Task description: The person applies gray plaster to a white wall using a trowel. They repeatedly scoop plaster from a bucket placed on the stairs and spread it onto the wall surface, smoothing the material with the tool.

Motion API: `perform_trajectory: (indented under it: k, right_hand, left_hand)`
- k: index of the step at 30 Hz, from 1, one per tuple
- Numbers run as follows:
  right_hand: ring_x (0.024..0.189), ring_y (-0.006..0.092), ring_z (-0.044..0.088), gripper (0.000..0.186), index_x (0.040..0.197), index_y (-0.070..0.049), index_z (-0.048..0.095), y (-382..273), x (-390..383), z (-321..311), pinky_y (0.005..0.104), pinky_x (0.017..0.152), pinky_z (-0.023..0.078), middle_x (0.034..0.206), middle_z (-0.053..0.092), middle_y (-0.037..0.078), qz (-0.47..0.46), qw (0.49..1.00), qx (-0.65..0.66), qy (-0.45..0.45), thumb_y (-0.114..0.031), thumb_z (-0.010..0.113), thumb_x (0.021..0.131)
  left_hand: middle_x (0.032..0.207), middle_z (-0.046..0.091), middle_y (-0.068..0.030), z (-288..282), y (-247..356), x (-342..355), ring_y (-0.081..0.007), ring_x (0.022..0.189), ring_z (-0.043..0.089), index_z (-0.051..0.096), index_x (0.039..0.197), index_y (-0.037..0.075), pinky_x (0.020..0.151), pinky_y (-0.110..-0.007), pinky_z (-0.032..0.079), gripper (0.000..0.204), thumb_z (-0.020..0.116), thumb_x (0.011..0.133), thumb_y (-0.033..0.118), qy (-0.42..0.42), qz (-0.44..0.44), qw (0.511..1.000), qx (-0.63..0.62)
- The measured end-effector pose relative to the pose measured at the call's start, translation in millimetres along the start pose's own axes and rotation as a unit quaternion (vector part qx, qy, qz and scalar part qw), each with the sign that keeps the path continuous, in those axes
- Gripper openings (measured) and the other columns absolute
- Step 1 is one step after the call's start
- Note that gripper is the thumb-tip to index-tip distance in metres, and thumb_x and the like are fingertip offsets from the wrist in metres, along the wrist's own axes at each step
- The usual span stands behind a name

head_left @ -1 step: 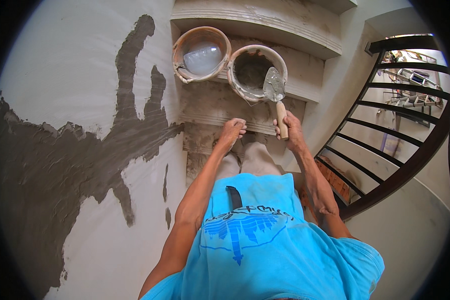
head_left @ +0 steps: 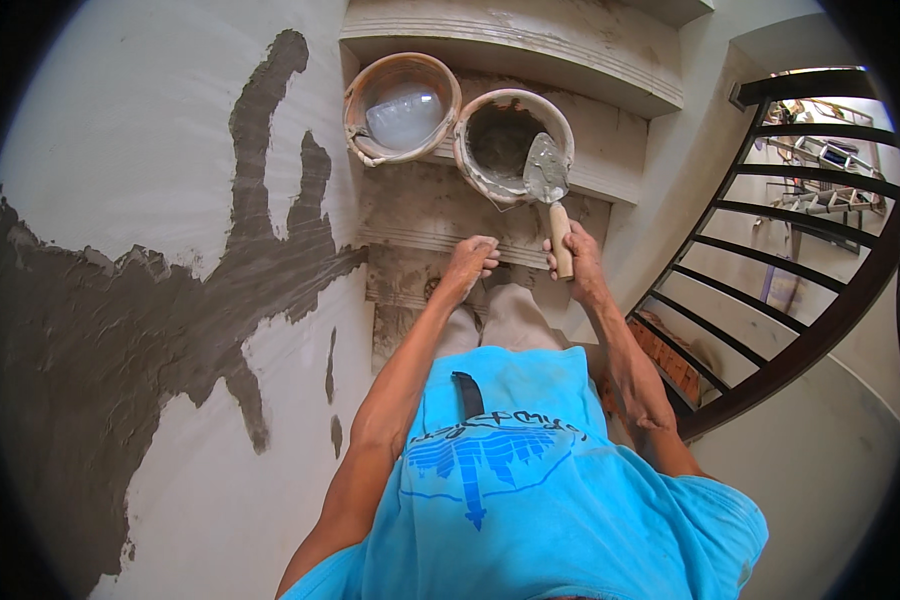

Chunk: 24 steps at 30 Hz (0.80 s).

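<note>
My right hand is closed round the wooden handle of a trowel. The trowel's blade carries wet grey mortar and overlaps the near right rim of a mortar bucket. Dark grey mortar coats the inside of that bucket. Just short of the buckets, my left hand has its fingers curled in, and no object shows in it. A second bucket on the left contains cloudy water with a clear plastic-looking thing in it.
Both buckets stand on the stairs ahead of me. Along the left, a white wall bears wide patches of dark grey mortar. A dark railing slopes along the right, with a ladder beyond its bars.
My left hand has shifted slightly to the right. The trowel in my right hand has moved a touch left.
</note>
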State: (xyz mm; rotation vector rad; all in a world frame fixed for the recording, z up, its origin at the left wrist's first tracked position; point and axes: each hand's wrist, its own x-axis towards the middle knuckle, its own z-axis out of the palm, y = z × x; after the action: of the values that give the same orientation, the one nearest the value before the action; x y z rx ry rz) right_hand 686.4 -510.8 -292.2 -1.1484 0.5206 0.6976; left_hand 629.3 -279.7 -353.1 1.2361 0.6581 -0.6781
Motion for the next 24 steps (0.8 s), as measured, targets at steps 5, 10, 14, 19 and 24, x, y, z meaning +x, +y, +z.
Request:
perform_trajectory:
  k: [5,10,14,19,24]
  right_hand:
    - [0.058,0.0177,0.059,0.072,0.162,-0.008,0.022,25,-8,30,0.0314,0.045,0.050,0.087,0.065,0.012,-0.047,0.998,-0.029,0.031,-0.013,0.043,0.093]
    - [0.058,0.0168,0.059,0.075,0.165,-0.006,0.010,47,-18,50,0.0289,0.047,0.050,0.087,0.063,0.011,-0.069,0.997,-0.017,0.004,-0.016,0.041,0.097]
    - [0.059,0.0156,0.059,0.071,0.163,-0.003,0.020,59,-11,45,0.0286,0.049,0.050,0.093,0.063,0.011,-0.106,0.991,-0.075,0.016,-0.018,0.044,0.097]
    - [0.061,0.0144,0.062,0.062,0.154,0.000,0.040,43,-26,37,0.0278,0.049,0.050,0.097,0.067,0.012,-0.042,0.982,-0.181,-0.028,-0.018,0.048,0.096]
    - [0.062,0.0118,0.061,0.053,0.142,0.003,0.052,58,-25,2,0.0252,0.047,0.049,0.085,0.066,0.007,0.005,0.972,-0.233,-0.003,-0.017,0.053,0.093]
  left_hand:
    - [0.106,0.068,-0.0054,43,16,0,-0.0129,0.085,0.065,0.065,0.118,0.005,0.071,-0.031,0.056,0.044,0.060,0.101,0.046,-0.058,-0.003,0.997,-0.053]
    - [0.084,0.063,0.0006,51,29,2,-0.0082,0.070,0.061,0.063,0.102,0.008,0.050,-0.025,0.047,0.035,0.063,0.100,0.043,-0.107,0.022,0.992,-0.065]
    - [0.084,0.066,-0.0010,49,40,-5,-0.0088,0.065,0.062,0.062,0.100,0.005,0.047,-0.023,0.046,0.034,0.067,0.099,0.039,-0.094,0.014,0.995,-0.036]
    - [0.090,0.068,-0.0070,35,32,1,-0.0152,0.068,0.067,0.059,0.112,0.000,0.056,-0.029,0.056,0.034,0.066,0.100,0.031,-0.045,0.042,0.993,-0.097]
    - [0.086,0.065,-0.0083,7,45,-14,-0.0168,0.064,0.066,0.055,0.119,0.001,0.054,-0.032,0.058,0.031,0.062,0.102,0.027,-0.003,0.008,0.997,-0.076]
